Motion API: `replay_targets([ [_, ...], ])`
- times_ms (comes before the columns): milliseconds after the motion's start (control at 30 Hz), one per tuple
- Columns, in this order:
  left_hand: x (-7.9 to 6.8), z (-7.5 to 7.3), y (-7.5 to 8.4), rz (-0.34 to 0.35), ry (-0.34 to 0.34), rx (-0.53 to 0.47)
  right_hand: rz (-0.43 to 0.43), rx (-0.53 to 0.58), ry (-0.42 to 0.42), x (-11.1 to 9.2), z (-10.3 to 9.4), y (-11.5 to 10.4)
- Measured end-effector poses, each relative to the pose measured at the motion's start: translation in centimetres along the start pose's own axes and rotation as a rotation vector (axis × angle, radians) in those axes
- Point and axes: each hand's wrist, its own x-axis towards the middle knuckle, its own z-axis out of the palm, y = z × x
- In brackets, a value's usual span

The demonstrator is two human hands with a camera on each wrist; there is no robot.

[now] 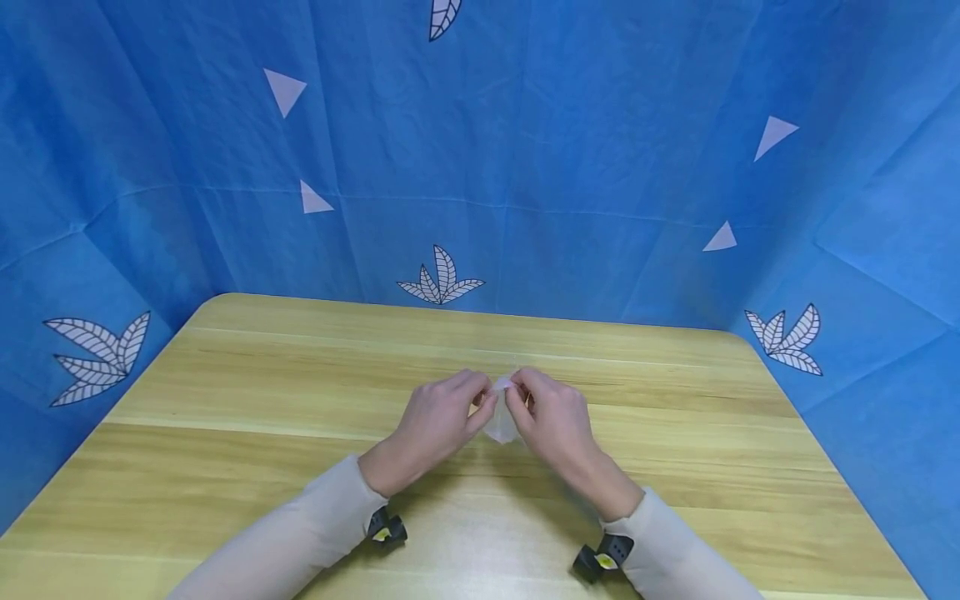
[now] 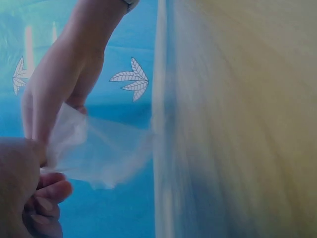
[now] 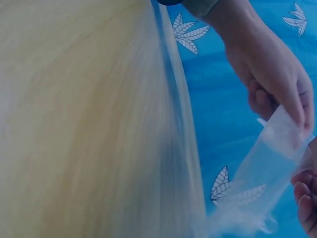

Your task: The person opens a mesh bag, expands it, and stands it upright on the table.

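Note:
In the head view a small, thin, see-through plastic bag [image 1: 501,428] hangs between my two hands, over the middle of the table. My left hand [image 1: 444,410] pinches its top edge between thumb and fingers. Close beside it, my right hand [image 1: 557,412] pinches the same edge from the other side. The left wrist view shows the bag [image 2: 111,153] hanging limp below the pinched edge, with slight wrinkles. Its lower end looks crumpled in the right wrist view, where the bag [image 3: 262,168] lets the blue cloth show through.
A wood-grain table [image 1: 300,383] with rounded far corners lies under my hands. Blue cloth [image 1: 525,150] with white leaf and triangle prints hangs behind it and along both sides. A small black device [image 1: 388,530] is strapped at my left wrist, another device [image 1: 600,560] at my right.

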Motion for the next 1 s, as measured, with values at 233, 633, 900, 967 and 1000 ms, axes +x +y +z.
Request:
replay_targets([
  [233, 0.08, -0.11, -0.2, -0.058, 0.012, 0.014, 0.015, 0.012, -0.022, 0.07, -0.06, -0.18],
  [633, 0.15, -0.11, -0.26, -0.136, -0.026, -0.021, 0.098, 0.04, -0.058, -0.01, -0.11, -0.22],
  [900, 0.2, -0.27, -0.11, -0.176, -0.014, -0.044, 0.131, 0.014, -0.128, 0.05, -0.12, -0.26],
  [967, 0.2, -0.25, -0.08, -0.184, -0.031, -0.046, 0.14, 0.02, -0.126, 0.05, -0.11, -0.23],
  [1000, 0.19, -0.24, -0.06, -0.187, -0.041, -0.045, 0.143, 0.025, -0.123, 0.04, -0.11, -0.22],
])
